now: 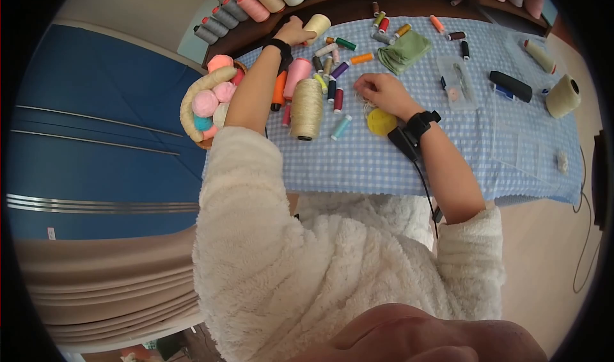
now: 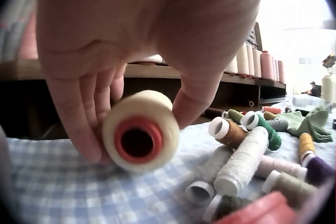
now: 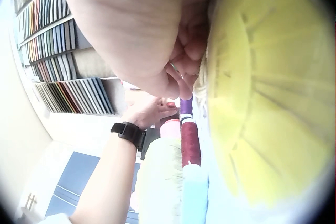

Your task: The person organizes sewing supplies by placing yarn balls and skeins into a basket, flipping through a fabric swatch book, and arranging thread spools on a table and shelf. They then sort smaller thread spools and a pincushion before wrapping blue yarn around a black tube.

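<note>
In the left wrist view my left hand (image 1: 294,32) grips a cream cone of thread (image 2: 140,134) with a red core, thumb on one side and fingers on the other. The cone lies on its side, close over the checked cloth. My right hand (image 1: 387,94) is low over the cloth with its fingers curled, beside a clear-edged yellow disc (image 1: 382,123). Pale string (image 1: 366,108) shows below those fingers. A thin shiny piece (image 3: 175,70) sits between the curled fingers in the right wrist view; its kind is unclear.
Several small thread spools (image 1: 338,101) lie between the hands, near a large cream cone (image 1: 307,109) and a pink cone (image 1: 297,78). A yarn basket (image 1: 190,103) stands left. Right are a green cloth (image 1: 404,51), a clear box (image 1: 456,84) and a dark spool (image 1: 510,86). Cones line the back shelf.
</note>
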### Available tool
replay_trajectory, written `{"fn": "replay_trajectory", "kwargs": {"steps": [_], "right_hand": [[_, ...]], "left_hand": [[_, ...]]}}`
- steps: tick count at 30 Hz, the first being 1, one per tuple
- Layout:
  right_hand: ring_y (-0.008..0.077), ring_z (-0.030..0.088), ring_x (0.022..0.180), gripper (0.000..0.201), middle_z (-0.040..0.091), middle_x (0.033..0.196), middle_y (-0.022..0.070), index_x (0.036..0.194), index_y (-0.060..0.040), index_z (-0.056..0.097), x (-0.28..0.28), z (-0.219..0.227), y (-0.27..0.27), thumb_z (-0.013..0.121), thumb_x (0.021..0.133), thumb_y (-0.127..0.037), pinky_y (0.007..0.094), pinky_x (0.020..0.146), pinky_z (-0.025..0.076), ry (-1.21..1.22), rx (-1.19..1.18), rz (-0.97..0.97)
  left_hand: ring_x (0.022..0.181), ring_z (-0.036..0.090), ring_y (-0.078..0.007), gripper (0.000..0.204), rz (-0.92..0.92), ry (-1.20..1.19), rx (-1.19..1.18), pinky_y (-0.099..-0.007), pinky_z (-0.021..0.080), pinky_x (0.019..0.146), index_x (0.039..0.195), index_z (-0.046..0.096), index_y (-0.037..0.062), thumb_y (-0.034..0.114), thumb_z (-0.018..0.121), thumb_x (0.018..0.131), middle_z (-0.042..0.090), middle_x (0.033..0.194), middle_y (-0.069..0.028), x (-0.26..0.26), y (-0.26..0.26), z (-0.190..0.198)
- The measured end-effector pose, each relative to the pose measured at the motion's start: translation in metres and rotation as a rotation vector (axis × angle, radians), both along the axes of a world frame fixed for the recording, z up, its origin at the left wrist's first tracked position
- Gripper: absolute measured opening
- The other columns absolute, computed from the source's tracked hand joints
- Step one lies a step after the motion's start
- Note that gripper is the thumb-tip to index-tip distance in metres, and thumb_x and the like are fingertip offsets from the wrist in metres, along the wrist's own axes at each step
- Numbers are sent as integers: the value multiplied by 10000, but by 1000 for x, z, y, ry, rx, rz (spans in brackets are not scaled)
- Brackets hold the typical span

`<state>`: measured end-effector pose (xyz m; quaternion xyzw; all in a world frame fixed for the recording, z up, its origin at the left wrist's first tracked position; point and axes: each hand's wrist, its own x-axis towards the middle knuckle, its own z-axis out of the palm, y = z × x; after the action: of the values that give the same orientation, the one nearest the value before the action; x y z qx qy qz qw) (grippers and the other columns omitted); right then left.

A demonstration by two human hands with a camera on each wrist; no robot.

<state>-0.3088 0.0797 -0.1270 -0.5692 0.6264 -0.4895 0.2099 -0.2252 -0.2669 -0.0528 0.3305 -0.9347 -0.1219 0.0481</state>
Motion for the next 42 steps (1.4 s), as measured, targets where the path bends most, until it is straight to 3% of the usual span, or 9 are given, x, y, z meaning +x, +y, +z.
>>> {"fn": "replay_trajectory", "kwargs": {"steps": [4,13,16,17,27,33,36,37,42], "right_hand": [[280,693,769,187,719,804,100,979,-76,734,-1,-1,2,654,864,-199,398,715,534,8,-42,-9],[291,698,795,188,730,831,101,979,-89,732,0,7,6,657,874,-225,412,732,536,40,8,-29],[285,695,782,191,724,819,101,976,-79,731,1,2,3,656,871,-219,403,726,535,35,-14,-18],[282,694,776,192,722,815,102,975,-75,730,0,0,2,656,870,-217,399,724,535,30,-26,-21],[258,688,742,203,717,799,107,1005,-53,731,-1,1,1,657,867,-182,373,699,531,-66,32,1],[140,656,725,194,699,806,81,1062,3,702,0,7,4,602,912,-66,298,696,530,-69,81,30],[175,672,739,197,709,824,98,1053,-12,710,0,6,3,611,903,-92,315,714,536,-83,54,26],[211,688,755,199,721,845,115,1042,-27,720,-1,6,3,621,892,-113,332,731,543,-75,70,24],[196,688,762,202,723,865,113,1053,-22,717,0,6,3,616,903,-113,322,739,546,-82,78,26]], "left_hand": [[919,724,-311,636,55,412,171,-387,592,792,1214,594,-38,360,783,756,703,1097,-222,21,-25,11],[1046,672,-364,511,294,595,-253,-422,517,919,1137,618,11,312,786,759,695,1100,-220,92,-64,101],[958,684,-350,559,322,565,-613,-410,548,838,1180,614,23,340,790,753,697,1060,-207,101,-108,81],[1032,658,-386,559,324,554,-549,-435,493,954,1180,612,5,334,783,761,692,1075,-230,100,-116,79],[1243,556,-388,523,359,475,-453,-458,441,1062,1328,595,170,278,723,833,615,1305,-210,79,-148,73],[1320,482,-435,774,317,735,-516,-436,374,1121,1472,389,26,50,679,755,523,1388,-288,79,-128,41],[1418,286,-492,800,380,734,-311,-433,311,1168,1485,296,-6,4,645,766,279,1479,-395,80,-74,45],[1322,455,-466,648,296,627,-450,-427,392,1110,1374,461,-11,55,696,774,512,1326,-347,84,-67,41],[629,691,-250,437,66,226,297,-363,567,601,941,655,-5,360,823,768,683,733,-132,96,-28,30]]}}
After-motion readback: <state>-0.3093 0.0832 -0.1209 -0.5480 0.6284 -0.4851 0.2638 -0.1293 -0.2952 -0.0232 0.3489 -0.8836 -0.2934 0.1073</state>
